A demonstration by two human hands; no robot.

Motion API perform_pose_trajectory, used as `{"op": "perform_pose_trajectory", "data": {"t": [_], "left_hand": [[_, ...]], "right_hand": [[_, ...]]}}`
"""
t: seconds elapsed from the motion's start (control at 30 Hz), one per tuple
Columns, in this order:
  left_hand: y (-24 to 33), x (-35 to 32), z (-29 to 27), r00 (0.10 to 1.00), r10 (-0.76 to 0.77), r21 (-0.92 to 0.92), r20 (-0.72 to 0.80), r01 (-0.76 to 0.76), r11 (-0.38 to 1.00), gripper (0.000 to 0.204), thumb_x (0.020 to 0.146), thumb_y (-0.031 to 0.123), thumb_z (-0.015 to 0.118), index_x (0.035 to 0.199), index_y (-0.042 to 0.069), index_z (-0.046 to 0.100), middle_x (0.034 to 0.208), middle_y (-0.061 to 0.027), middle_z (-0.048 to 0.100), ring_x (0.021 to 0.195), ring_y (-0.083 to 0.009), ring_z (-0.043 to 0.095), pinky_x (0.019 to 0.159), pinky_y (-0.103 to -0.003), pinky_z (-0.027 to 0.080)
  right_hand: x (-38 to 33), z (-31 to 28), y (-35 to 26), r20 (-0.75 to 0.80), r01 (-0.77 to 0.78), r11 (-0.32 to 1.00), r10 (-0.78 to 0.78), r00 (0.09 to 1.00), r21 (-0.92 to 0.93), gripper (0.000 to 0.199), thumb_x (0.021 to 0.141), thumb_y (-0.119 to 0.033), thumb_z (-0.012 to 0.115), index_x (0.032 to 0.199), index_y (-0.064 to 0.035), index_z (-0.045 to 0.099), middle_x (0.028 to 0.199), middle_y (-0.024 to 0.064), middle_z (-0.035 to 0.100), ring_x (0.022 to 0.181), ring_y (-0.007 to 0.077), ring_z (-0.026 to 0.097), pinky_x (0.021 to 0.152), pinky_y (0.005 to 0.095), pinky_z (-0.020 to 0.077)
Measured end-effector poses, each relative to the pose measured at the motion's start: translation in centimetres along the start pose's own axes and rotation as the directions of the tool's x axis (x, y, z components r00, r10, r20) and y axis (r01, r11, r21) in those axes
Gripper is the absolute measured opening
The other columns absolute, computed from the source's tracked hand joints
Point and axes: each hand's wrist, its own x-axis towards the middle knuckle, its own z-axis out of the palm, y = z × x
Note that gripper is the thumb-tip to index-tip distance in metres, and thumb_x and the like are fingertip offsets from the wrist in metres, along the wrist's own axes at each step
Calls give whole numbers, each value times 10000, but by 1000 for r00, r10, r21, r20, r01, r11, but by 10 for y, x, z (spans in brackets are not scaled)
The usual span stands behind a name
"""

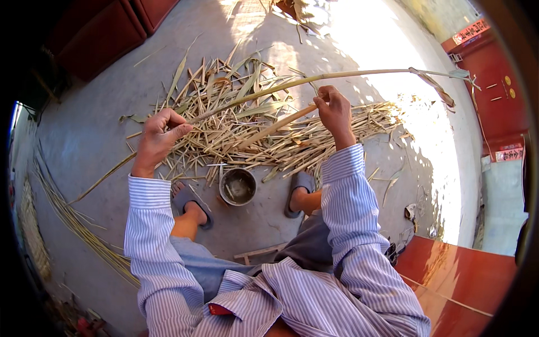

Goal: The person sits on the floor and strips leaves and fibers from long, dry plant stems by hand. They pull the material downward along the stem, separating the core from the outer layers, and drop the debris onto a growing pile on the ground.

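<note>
A long, thin reed-like stalk (269, 90) slants across in front of me, low at the left and rising to the right. My left hand (157, 140) pinches it between thumb and fingers. Dry leaves (435, 89) hang from its far right end. Just below the stalk, my right hand (337, 115) is closed, its fingertips on a narrow leaf strip (314, 86) that touches the stalk. A wider tan piece (275, 128), perhaps a peeled sheath, runs from those fingertips down to the left. Whether it joins the strip is hidden by the fingers.
A heap of cut stalks and dry leaves (224, 132) covers the floor ahead. Between my sandalled feet stands a metal bowl (237, 186) with murky contents. Long stalks (84, 230) lie at left. Red furniture (98, 36) stands far left, a reddish-brown surface (455, 275) at lower right.
</note>
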Motion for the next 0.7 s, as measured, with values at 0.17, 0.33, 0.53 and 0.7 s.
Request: {"op": "perform_pose_trajectory", "data": {"t": [0.17, 0.33, 0.53, 0.7], "left_hand": [[-12, -1, -1, 997, -65, -75, 50, 68, 995, 181, 795, 114, 774, 812, 15, 623, 713, 7, 592, 675, -73, 543, 611, -240, 438], [-29, -2, -16, 989, -111, 31, 102, 109, 994, 186, 778, 104, 778, 808, 7, 621, 716, 0, 599, 671, -76, 544, 610, -241, 441], [-34, -4, -6, 999, -43, 100, -8, 44, 994, 181, 781, 92, 765, 808, 2, 611, 691, -28, 606, 652, -96, 568, 589, -262, 450], [-24, 0, 1, 994, 90, 465, -63, -51, 884, 238, 719, 146, 784, 827, 51, 595, 712, -73, 629, 691, -222, 598, 726, -344, 417]], "right_hand": [[4, -6, -30, 214, -210, 141, -16, 977, 968, 339, 937, -151, 613, 1243, -19, 548, 1211, 150, 635, 1127, 254, 613, 812, 309, 531], [13, -15, -12, 69, -75, 49, 110, 991, 996, 228, 971, -180, 579, 1159, -51, 585, 1112, 110, 679, 1036, 199, 657, 777, 264, 530], [10, -11, -23, -36, -76, 299, 353, 935, 951, 239, 900, -303, 693, 898, -73, 629, 849, 65, 720, 744, 141, 699, 580, 180, 474], [8, -10, -20, 57, -188, 295, 401, 914, 937, 248, 886, -310, 707, 877, -79, 616, 802, 41, 689, 730, 119, 676, 566, 182, 499]]}}
